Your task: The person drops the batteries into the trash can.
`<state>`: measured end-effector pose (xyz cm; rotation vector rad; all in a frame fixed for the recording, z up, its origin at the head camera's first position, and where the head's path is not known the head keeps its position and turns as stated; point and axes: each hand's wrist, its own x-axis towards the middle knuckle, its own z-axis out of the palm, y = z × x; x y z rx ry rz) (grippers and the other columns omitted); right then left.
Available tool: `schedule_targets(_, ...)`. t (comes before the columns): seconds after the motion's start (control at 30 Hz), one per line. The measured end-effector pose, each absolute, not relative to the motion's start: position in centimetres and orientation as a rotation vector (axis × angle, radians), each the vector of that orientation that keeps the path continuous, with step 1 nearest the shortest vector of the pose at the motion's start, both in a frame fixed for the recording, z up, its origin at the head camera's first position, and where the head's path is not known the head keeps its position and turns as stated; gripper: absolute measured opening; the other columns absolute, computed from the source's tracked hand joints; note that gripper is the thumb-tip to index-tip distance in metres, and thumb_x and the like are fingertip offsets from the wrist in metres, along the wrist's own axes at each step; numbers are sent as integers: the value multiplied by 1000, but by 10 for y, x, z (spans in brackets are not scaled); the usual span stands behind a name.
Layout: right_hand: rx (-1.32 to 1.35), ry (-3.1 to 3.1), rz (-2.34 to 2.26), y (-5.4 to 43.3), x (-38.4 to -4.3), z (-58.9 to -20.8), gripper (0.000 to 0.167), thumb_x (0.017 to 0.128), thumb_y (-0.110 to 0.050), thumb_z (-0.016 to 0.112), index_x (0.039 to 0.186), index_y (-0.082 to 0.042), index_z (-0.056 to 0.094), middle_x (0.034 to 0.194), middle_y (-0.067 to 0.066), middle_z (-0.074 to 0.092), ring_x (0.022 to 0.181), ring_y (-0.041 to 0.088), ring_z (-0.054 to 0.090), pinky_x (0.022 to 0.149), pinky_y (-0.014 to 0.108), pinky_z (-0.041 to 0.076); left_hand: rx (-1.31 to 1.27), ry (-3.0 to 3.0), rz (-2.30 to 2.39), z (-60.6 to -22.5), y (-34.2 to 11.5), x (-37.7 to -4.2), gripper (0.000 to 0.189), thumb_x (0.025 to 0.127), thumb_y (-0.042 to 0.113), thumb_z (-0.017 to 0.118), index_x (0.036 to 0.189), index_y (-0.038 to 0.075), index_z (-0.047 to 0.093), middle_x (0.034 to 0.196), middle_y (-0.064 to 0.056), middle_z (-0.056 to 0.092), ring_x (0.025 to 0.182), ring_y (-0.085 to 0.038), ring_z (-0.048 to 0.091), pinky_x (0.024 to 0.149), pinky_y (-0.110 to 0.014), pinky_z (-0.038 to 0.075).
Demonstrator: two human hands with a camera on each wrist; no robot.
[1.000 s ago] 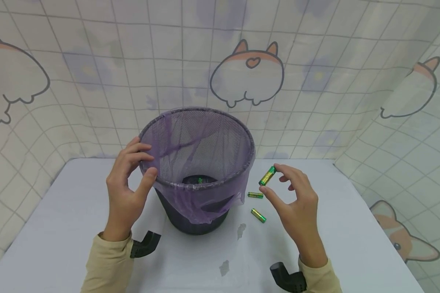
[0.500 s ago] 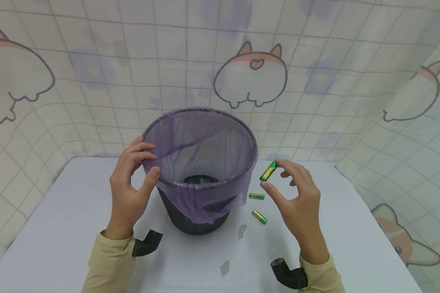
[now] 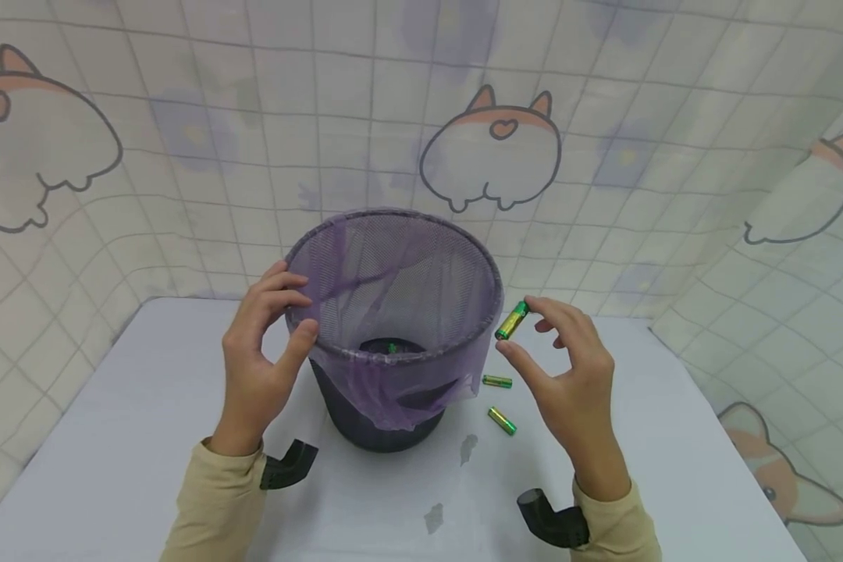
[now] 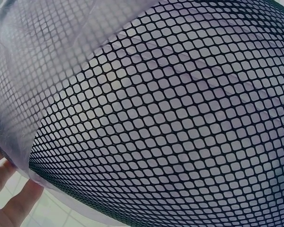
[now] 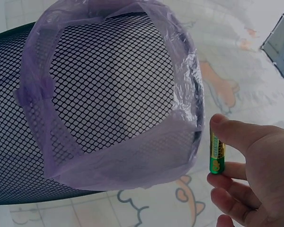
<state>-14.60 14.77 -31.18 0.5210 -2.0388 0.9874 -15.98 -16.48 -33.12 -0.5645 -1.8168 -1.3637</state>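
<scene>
A black mesh wastebasket (image 3: 379,437), lined with a thin purple plastic bag (image 3: 386,398) folded over its rim, stands upright on the white table. My left hand (image 3: 260,359) holds the rim on its left side, fingers over the edge and thumb at the front. Between thumb and fingertip my right hand (image 3: 569,375) pinches a green and gold battery (image 3: 512,321), held tilted just right of the rim. In the right wrist view the battery (image 5: 217,153) is beside the bag's edge. Something small and green (image 3: 392,348) shows at the bottom inside the basket.
Two similar batteries, one lying crosswise (image 3: 497,382) and one slanted (image 3: 502,421), are on the table right of the basket. Grey worn patches mark the white tabletop (image 3: 365,507). A tile-patterned curtain (image 3: 365,140) with cartoon corgis hangs behind and at the sides.
The head view has turned slightly, shifting the scene right. My right hand has brought the battery a little up and closer to the basket's rim. My left hand keeps its hold.
</scene>
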Motion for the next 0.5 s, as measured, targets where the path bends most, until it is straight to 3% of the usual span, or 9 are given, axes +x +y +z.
schedule_targets(0.3,583,-2015,992,142,-152,-307,54,70,-9,82,121,-5,65,116,11,67,93,22,57,74,29,41,-567,-1823,-1346,-331,-165,-159,20,83,6,62,101,-2,64,124,-15,61,139,-30,41,107,-24,44)
schedule_targets(0.5,595,-2029,1018,136,-155,-303,54,70,-10,82,121,-6,66,116,9,67,93,21,57,76,22,40,-563,-1823,-1346,-331,-165,-159,20,83,6,62,100,-2,64,123,-15,61,140,-30,41,107,-23,44)
